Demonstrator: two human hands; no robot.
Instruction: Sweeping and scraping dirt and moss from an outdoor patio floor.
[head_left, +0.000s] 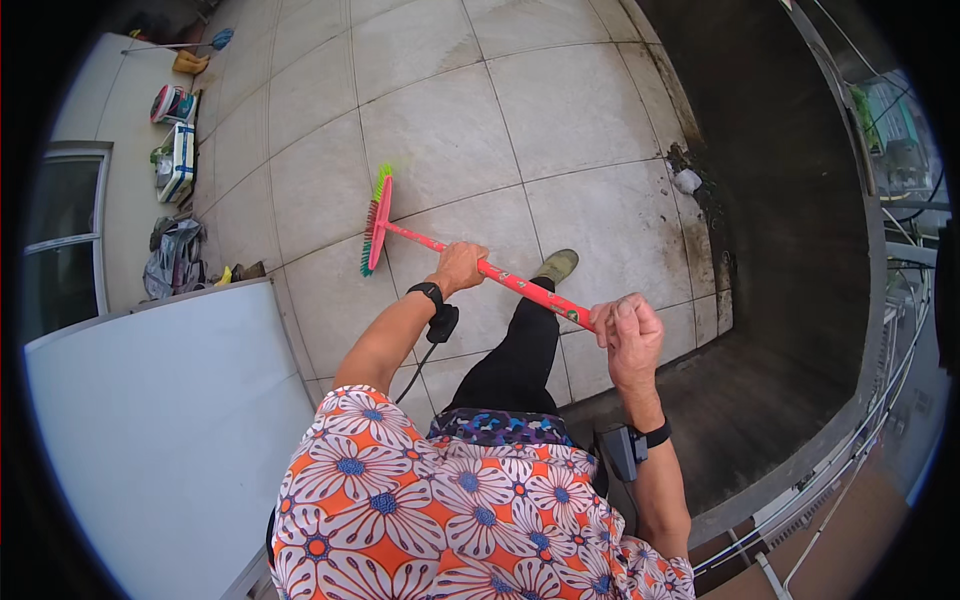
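A push broom with a red patterned handle (525, 289) slants across the view before me. My left hand (459, 268) is closed around the handle nearer the broom head. My right hand (631, 330) grips the handle's upper end. The pink broom head (383, 206), with green, red and teal bristles, is at the handle's left end, over the tiled floor (427, 127). Whether the bristles touch the tiles cannot be told. Both wrists wear black straps with small devices.
Dirt and a whitish lump (686, 181) lie by the dark wall on the right. Plastic bags (172, 255), a white box (178, 161), a bucket (174, 105) and a mop (221, 39) line the left wall. A large white surface (165, 427) stands at lower left.
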